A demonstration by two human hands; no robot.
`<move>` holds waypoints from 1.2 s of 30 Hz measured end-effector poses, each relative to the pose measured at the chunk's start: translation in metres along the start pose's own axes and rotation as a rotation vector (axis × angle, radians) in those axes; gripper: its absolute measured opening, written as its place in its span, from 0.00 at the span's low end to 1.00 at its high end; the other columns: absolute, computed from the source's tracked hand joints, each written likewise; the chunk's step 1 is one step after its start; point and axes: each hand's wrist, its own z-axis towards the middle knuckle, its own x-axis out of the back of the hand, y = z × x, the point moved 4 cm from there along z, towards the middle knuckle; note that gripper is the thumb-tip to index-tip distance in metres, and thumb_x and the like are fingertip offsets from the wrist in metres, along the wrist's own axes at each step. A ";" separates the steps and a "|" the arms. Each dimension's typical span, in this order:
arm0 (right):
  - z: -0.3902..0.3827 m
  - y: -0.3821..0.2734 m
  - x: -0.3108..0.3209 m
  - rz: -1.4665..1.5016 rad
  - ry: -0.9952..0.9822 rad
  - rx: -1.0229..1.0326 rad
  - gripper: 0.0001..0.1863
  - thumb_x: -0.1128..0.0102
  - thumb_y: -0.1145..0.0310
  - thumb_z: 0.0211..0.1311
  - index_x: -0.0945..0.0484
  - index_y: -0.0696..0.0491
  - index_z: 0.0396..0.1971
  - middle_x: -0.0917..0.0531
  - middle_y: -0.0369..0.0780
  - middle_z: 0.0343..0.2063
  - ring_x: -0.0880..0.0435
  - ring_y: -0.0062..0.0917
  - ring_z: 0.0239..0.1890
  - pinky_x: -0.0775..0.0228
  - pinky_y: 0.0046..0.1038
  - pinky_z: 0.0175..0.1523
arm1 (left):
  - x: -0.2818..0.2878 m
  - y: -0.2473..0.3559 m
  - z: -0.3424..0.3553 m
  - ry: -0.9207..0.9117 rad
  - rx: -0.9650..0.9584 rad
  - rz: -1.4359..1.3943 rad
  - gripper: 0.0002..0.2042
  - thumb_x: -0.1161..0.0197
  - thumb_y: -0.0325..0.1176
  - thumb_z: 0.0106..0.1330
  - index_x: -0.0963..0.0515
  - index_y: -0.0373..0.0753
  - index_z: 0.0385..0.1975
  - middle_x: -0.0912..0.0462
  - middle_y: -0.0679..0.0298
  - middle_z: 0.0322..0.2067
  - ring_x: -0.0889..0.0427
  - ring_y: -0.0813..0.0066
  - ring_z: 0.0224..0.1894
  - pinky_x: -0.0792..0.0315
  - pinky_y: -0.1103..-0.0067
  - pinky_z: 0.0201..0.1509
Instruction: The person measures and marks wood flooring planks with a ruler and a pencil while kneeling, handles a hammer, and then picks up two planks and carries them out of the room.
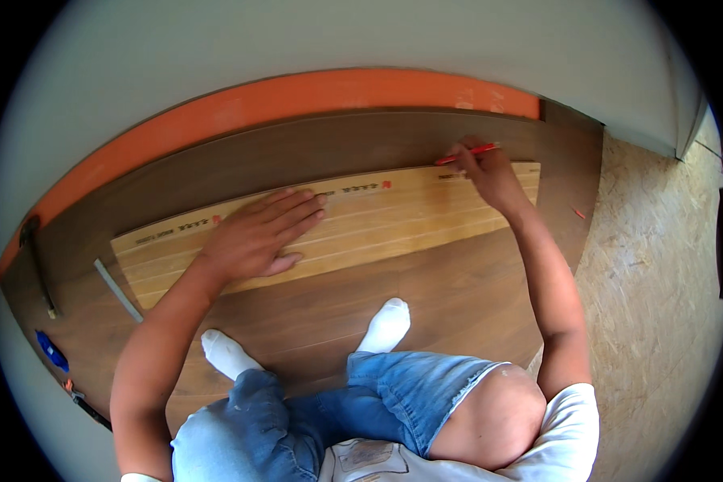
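Note:
A long floor plank [377, 217], pale wood side up with dark and red print, lies slantwise on brown laid flooring [313, 321]. My left hand [269, 229] rests flat on its left half, fingers stretched toward the right. Near the far edge, toward the right end, my right hand [486, 169] grips a red pencil [478, 151]. The pencil's left tip is at or just beyond the plank's far edge; whether it touches the flooring I cannot tell.
An orange strip [329, 90] runs along the grey wall's foot. At left lie a hammer [40, 269], a grey metal strip [118, 291], a blue tool [51, 350] and an orange-and-black tool [84, 404]. A small red piece [578, 214] lies right; chipboard [643, 257] borders the flooring.

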 end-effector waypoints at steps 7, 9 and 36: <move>0.025 -0.143 -0.122 -0.010 -0.347 0.228 0.19 0.46 0.55 0.79 0.15 0.56 0.40 0.12 0.42 0.33 0.14 0.31 0.34 0.25 0.32 0.43 | -0.015 -0.012 -0.012 0.099 -0.107 -0.160 0.39 0.36 0.44 0.64 0.39 0.37 0.75 0.41 0.53 0.77 0.46 0.56 0.80 0.46 0.64 0.82; 0.028 -0.180 -0.160 0.124 -0.402 0.306 0.20 0.45 0.54 0.78 0.13 0.54 0.40 0.12 0.42 0.35 0.15 0.35 0.34 0.24 0.32 0.44 | -0.012 -0.006 -0.012 0.136 -0.120 -0.147 0.38 0.37 0.44 0.65 0.38 0.35 0.74 0.39 0.52 0.76 0.42 0.55 0.78 0.43 0.62 0.80; 0.002 -0.266 -0.172 -0.315 -0.217 0.470 0.15 0.42 0.60 0.73 0.17 0.58 0.40 0.14 0.44 0.44 0.16 0.43 0.47 0.24 0.39 0.51 | -0.022 -0.003 -0.017 0.273 -0.124 -0.094 0.32 0.34 0.46 0.62 0.26 0.41 0.66 0.30 0.54 0.69 0.33 0.53 0.72 0.38 0.58 0.75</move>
